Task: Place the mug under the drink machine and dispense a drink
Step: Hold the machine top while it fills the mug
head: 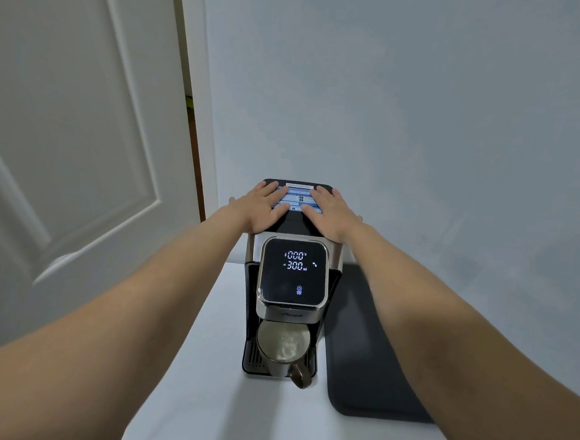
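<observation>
The black and silver drink machine [293, 278] stands on a white counter, its dark touch panel lit with "000" and "300 ml". A grey-brown mug [283, 348] sits on the drip tray under the spout, handle turned toward me and to the right, with liquid inside. My left hand [264, 206] lies flat, fingers spread, on the left of the machine's top lid. My right hand [330, 214] rests flat on the right of the lid. Neither hand holds anything. A blue and white label shows between them.
A dark rubber mat [368, 356] lies on the white counter [202, 368] right of the machine. A white panelled door [74, 136] stands at the left, slightly ajar. A plain pale wall is behind the machine.
</observation>
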Tool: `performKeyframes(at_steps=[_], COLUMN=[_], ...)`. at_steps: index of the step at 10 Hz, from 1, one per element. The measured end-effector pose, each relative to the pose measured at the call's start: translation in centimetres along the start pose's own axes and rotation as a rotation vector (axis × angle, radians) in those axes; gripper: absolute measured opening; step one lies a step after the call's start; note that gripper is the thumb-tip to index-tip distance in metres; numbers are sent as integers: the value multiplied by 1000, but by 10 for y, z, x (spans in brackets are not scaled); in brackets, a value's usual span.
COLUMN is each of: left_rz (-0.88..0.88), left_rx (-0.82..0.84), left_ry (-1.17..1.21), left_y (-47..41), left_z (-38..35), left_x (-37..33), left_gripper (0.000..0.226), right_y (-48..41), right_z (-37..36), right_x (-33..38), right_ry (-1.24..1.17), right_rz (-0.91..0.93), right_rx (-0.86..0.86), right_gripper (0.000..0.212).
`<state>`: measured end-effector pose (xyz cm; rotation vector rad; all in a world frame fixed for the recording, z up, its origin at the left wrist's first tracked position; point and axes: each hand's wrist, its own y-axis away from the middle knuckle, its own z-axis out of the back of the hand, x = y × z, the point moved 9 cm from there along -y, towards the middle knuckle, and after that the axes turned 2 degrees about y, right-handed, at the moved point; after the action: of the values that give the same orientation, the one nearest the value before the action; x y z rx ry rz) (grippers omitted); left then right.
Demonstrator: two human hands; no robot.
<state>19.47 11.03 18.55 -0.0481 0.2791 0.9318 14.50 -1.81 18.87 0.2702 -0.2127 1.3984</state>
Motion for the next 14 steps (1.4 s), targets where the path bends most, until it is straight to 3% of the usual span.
performKeyframes(at_steps=[14], left_rz=[9], left_rx=[-4], left_ry=[16], left_y=[2], left_z=[2], left_x=[-1], left_gripper=[59], right_y=[2], right_z=[1], right_x=[0], right_ry=[-8], right_rz=[-14], right_rx=[-6], right_gripper=[60])
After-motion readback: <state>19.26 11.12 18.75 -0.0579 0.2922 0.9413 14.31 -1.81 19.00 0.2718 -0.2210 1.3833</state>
